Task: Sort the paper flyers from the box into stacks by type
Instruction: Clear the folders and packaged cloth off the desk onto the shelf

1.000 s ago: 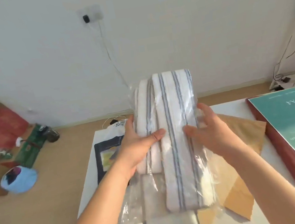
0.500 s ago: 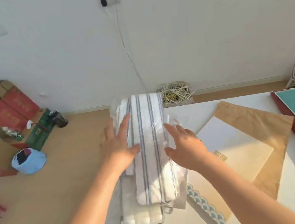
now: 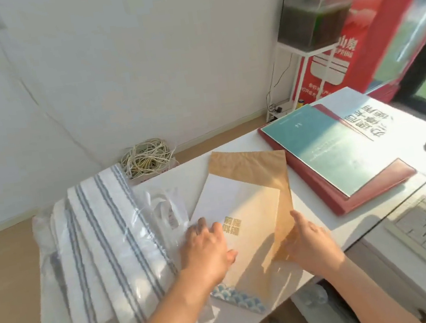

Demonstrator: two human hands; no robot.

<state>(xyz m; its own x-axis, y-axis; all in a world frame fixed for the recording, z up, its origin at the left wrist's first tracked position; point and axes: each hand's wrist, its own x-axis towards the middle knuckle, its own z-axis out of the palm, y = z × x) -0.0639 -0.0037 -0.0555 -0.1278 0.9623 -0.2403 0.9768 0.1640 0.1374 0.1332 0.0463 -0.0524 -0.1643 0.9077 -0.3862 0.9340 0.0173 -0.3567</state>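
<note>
Hands apart: left hand (image 3: 207, 247) flat on white flyer (image 3: 239, 198), right hand (image 3: 310, 240) at brown envelope (image 3: 256, 166), grip unclear; overhanging flyer may slip off table (image 3: 310, 202).

— What views do I have?
— One, head-worn: I look forward and down, close over the tabletop (image 3: 304, 197); left hand (image 3: 205, 252) and right hand (image 3: 310, 240) enter from below, wall (image 3: 137, 62) up top.

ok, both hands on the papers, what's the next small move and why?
Probably slide the white flyer off the brown sheet: the left hand lies flat on the flyer, the right hand touches the sheet's near corner, and the flyer overlaps the sheet.
</note>
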